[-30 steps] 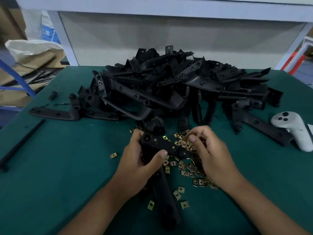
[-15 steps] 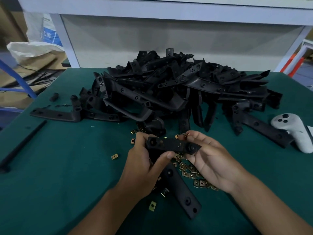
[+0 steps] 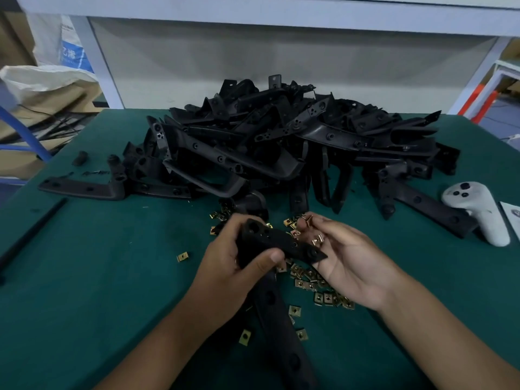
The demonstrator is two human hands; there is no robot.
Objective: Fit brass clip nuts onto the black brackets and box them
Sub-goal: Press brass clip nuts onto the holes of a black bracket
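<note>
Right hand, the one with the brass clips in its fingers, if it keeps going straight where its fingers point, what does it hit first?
Probably the black bracket that the left hand grips; the right hand points left toward its end, though depth is unclear.

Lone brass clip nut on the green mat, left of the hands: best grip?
Pinch the small square brass clip nut by two opposite edges, coming from straight above. It lies flat on the green mat, apart from the others, with bare mat around it.

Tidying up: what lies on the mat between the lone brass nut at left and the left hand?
Head view: bare green mat between lone nut and left hand.
</note>
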